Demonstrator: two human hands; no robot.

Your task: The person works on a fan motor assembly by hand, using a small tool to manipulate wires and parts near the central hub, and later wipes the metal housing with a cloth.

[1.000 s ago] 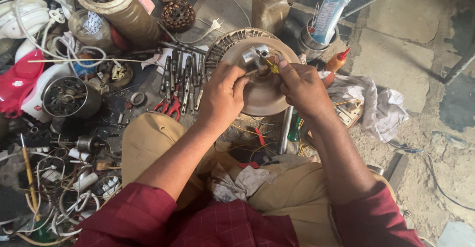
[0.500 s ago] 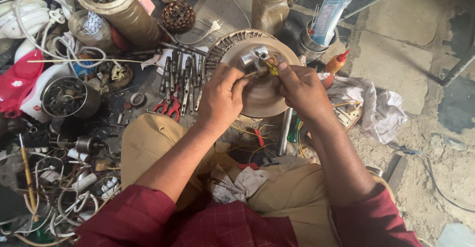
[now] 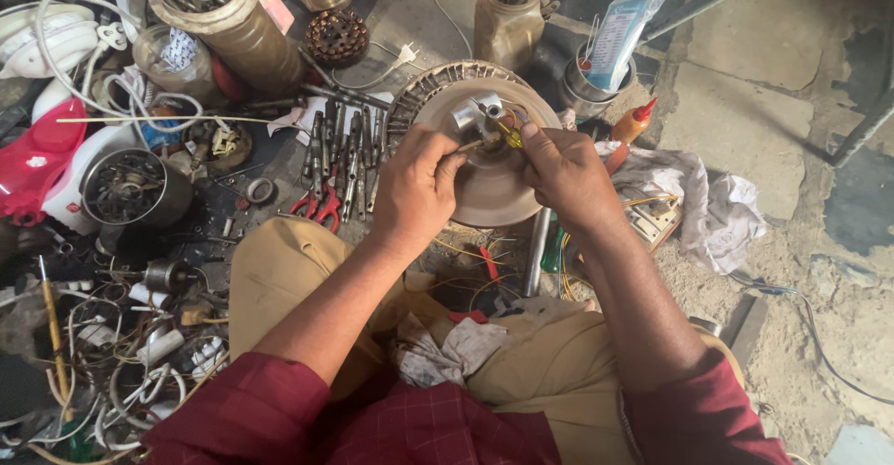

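A round beige motor housing [image 3: 484,195] with a ribbed metal rim and a silver hub [image 3: 475,111] on top rests in front of my knees. My left hand [image 3: 414,190] is closed on a thin wire end beside the hub. My right hand [image 3: 563,172] pinches a yellow wire [image 3: 508,134] at the hub, fingertips almost meeting those of the left. Both forearms come out of dark red sleeves.
A row of wrenches and red-handled pliers [image 3: 321,206] lies left of the housing. Jars of screws [image 3: 219,4], a copper winding [image 3: 337,37], white cables [image 3: 93,46] and a red-and-white appliance [image 3: 42,162] crowd the left. A rag [image 3: 712,209] and an orange-tipped bottle [image 3: 631,125] lie right.
Hands stay at the hub with only slight finger movement; the view has shifted very little.
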